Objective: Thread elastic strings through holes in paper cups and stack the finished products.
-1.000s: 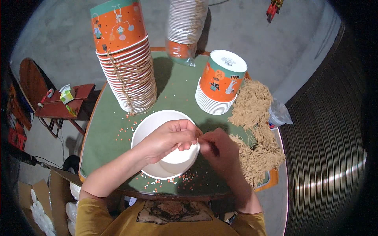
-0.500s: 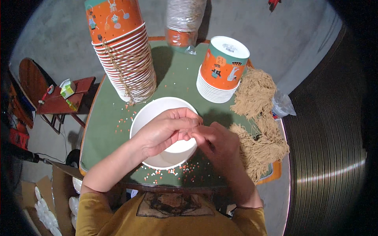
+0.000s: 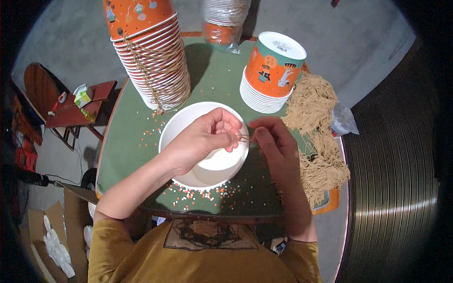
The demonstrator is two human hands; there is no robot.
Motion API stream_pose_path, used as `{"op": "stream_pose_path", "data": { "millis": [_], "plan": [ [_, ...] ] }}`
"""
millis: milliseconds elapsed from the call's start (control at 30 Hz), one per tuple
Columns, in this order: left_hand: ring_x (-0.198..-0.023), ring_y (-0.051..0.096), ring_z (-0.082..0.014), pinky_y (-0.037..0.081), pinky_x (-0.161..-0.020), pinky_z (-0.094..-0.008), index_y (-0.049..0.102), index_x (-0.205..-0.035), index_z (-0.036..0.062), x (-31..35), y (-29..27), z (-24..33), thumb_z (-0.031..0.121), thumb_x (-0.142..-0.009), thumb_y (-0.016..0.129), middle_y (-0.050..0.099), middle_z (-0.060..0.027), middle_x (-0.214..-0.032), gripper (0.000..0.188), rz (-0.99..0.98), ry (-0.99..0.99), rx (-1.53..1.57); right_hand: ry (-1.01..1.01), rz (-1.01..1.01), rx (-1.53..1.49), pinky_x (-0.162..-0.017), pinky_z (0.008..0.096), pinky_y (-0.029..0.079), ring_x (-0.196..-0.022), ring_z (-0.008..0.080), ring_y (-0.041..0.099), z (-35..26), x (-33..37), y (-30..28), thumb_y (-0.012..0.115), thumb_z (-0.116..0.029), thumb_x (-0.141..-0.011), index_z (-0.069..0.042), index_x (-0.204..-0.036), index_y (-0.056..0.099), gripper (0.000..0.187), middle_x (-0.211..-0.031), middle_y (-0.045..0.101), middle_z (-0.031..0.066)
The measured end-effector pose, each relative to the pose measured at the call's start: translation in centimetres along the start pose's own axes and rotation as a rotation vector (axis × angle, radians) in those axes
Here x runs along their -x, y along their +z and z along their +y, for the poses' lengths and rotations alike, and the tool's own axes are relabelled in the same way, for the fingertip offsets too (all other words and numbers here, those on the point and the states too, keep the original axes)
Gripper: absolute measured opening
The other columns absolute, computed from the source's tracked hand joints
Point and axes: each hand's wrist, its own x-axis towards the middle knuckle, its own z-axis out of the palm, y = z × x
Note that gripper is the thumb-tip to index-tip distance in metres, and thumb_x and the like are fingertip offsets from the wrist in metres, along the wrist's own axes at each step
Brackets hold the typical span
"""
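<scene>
My left hand [image 3: 207,137] and my right hand [image 3: 278,144] meet above a white-lined paper bucket [image 3: 173,129] whose open mouth faces up on the table. A short piece of thin brown cord [image 3: 244,137] runs between the two hands. The left thumb and fingers pinch one end of it; the right fingertips grip the other. Shadow covers much of the right hand. Under the hands, the bucket's inside is partly hidden.
A tall stack of orange buckets [image 3: 151,66] with cord handles stands at the left; upside-down buckets [image 3: 273,70] stand at the right. Beside these lie bundles of tan cord [image 3: 311,104]. Small orange and white dots [image 3: 207,195] are scattered on the green tabletop [image 3: 127,170].
My right hand has moved away to the right from the left one, so cord now shows between them. The left fingers have spread a little. The whole view has shifted slightly.
</scene>
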Motion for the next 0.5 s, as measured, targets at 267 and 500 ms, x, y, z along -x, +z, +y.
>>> {"op": "stream_pose_path", "data": {
  "millis": [267, 500],
  "plan": [
    [-0.08, 0.052, -0.007, 0.046, -0.076, -0.0231, 0.049, -0.102, 0.0011, 0.16, 0.66, 0.73, 0.0, -0.085, 0.057, 0.054, -0.0002, -0.086, 0.019, 0.001, 0.114, -0.326, -0.36, -0.093, 0.561, -0.056, 0.027, 0.045, -0.06, 0.0117, 0.053, 0.76, -0.18, -0.17, 0.068, -0.011, -0.082, -0.003, -0.092, 0.06, 0.015, -0.071, 0.056, 0.0079],
    [-0.08, 0.054, -0.0081, 0.046, -0.077, -0.0237, 0.052, -0.102, 0.0011, 0.18, 0.42, 0.51, 0.002, -0.082, 0.06, 0.055, 0.0, -0.086, 0.022, 0.005, 0.046, -0.406, -0.195, -0.126, 0.343, -0.062, 0.0274, 0.047, -0.067, 0.011, 0.056, 1.27, -0.74, -0.64, 0.065, -0.014, -0.086, -0.001, -0.094, 0.06, 0.016, -0.073, 0.061, 0.0076]
  ]
}}
